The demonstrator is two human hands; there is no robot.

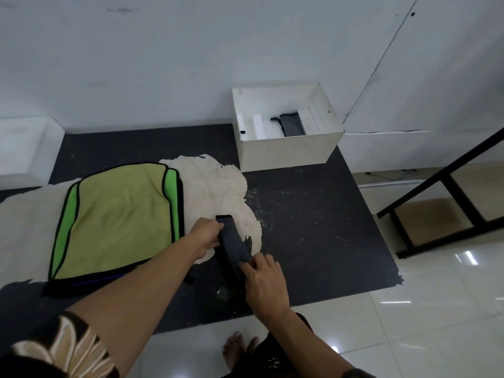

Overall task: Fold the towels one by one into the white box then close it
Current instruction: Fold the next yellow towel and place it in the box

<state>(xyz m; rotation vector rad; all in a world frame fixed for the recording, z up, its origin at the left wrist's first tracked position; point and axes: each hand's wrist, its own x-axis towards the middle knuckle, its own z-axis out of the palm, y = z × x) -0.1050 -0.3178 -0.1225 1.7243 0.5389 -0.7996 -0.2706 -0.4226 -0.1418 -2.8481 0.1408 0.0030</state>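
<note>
A narrow dark grey folded towel (231,241) lies on the black mat, partly over a pale worn patch. My left hand (206,236) grips its far end from the left. My right hand (266,285) pinches its near end. To the left lies a stack of towels, an olive-yellow one (120,219) on top with bright green and black edges showing beneath. The white box (286,148) stands open at the back of the mat, with a folded grey towel (290,124) inside between white dividers.
The black mat (313,227) ends at glossy white floor tiles on the right and near side. A black metal frame (441,203) stands at the right. White wall and a low white ledge run behind. My bare foot (234,350) is at the bottom.
</note>
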